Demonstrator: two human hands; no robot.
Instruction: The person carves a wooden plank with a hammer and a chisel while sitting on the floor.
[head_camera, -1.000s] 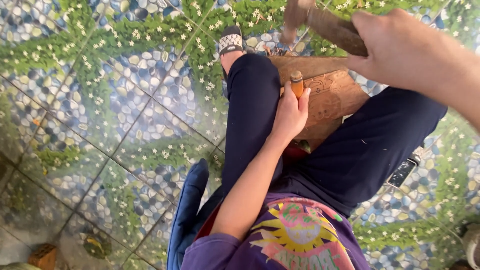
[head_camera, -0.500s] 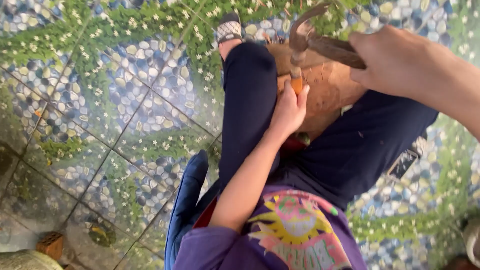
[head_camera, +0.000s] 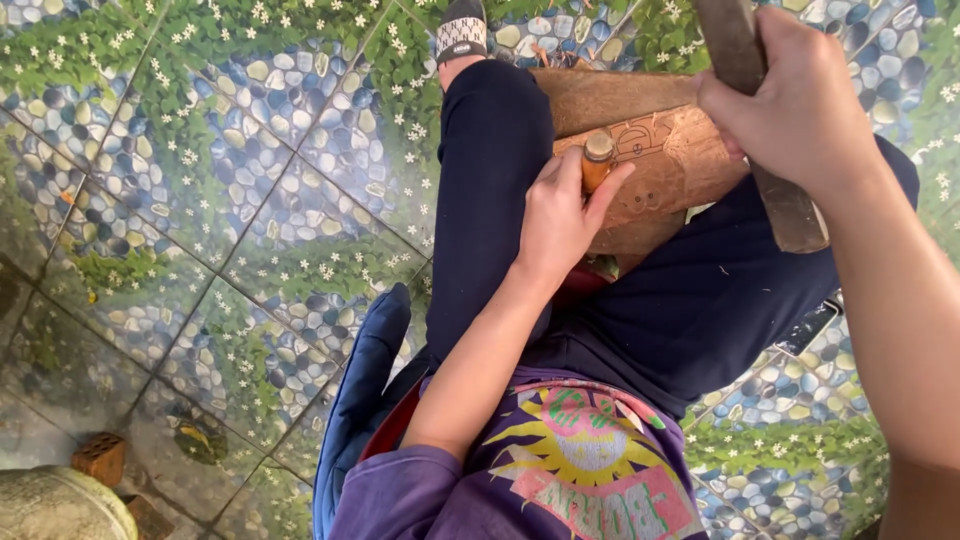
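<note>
My left hand grips an orange-handled chisel, its tip set on a brown wooden carving board that rests across my legs in dark blue trousers. A drawn outline shows on the board just right of the chisel. My right hand is raised above the board, closed round the handle of a wooden mallet that runs from the top edge down past my wrist. The mallet's head is out of view.
I sit on a blue cushion over a tiled floor patterned with pebbles, leaves and white flowers. A sandalled foot points to the top edge. A small brick and a pale round stone lie at the bottom left.
The view has closed in on my lap. My right hand with the mallet has shifted slightly right and stays raised; my left hand stays on the chisel against the board.
</note>
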